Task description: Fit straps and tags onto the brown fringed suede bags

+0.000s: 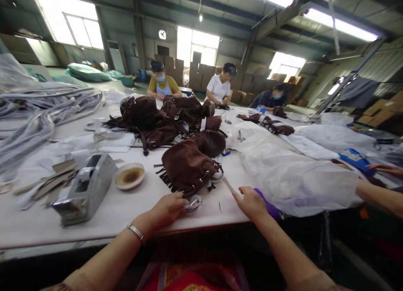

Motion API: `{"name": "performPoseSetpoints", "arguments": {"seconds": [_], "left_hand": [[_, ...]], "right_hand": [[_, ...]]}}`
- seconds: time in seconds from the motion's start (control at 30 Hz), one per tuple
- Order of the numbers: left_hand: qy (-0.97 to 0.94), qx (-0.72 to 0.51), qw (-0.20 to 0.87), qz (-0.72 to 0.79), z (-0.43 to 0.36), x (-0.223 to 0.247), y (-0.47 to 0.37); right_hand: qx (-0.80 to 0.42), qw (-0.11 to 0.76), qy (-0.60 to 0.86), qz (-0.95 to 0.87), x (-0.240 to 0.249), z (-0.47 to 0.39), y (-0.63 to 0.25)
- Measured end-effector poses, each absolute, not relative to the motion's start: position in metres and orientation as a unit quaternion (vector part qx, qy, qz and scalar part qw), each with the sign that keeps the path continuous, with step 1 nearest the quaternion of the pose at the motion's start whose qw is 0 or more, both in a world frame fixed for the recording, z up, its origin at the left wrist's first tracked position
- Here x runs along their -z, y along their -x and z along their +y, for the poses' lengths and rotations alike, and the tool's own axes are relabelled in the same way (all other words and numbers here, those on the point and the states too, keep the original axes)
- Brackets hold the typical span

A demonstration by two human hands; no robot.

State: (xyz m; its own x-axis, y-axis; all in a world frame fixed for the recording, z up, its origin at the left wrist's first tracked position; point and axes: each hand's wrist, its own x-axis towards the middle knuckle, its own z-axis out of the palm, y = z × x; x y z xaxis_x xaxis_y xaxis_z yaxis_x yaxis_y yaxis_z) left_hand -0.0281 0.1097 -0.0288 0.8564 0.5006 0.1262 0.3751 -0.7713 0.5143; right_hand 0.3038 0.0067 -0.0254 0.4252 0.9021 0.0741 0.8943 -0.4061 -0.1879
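Brown fringed bag (188, 167): lies just beyond both hands; left hand (170, 209) pinches apparently a metal fitting (192, 203); right hand (250, 202) grips a thin strip (227, 184).

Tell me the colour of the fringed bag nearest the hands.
Dark brown: the fringed bag shows clearly in the head view, lying on the white table.

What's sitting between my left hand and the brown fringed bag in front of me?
Nothing visible. Your left hand rests at the bag's near edge, fingers on a small clear-wrapped piece beside it. The tape dispenser and the little dish lie off to the left, out of the way.
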Motion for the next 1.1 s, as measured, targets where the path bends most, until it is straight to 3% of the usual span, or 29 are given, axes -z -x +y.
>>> {"name": "performPoseSetpoints", "arguments": {"seconds": [0.2, 0.37, 0.67, 1.03, 1.1], "left_hand": [[-0.893, -0.197, 0.322, 0.247, 0.105, 0.004, 0.024], [-0.799, -0.262, 0.445, 0.308, 0.105, -0.03, 0.018], [-0.62, -0.216, 0.69, 0.304, 0.131, -0.06, 0.007], [-0.552, -0.187, 0.748, 0.318, 0.146, -0.075, 0.002], [-0.545, -0.185, 0.753, 0.319, 0.147, -0.076, 0.0]], "right_hand": [[-0.082, 0.066, 0.859, -0.5, 0.031, 0.058, -0.297], [-0.081, 0.077, 0.859, -0.5, 0.038, 0.049, -0.294], [-0.073, 0.099, 0.851, -0.51, 0.047, 0.032, -0.3], [-0.096, 0.163, 0.839, -0.51, 0.052, 0.023, -0.31], [-0.118, 0.213, 0.817, -0.523, 0.051, 0.015, -0.303]]}}
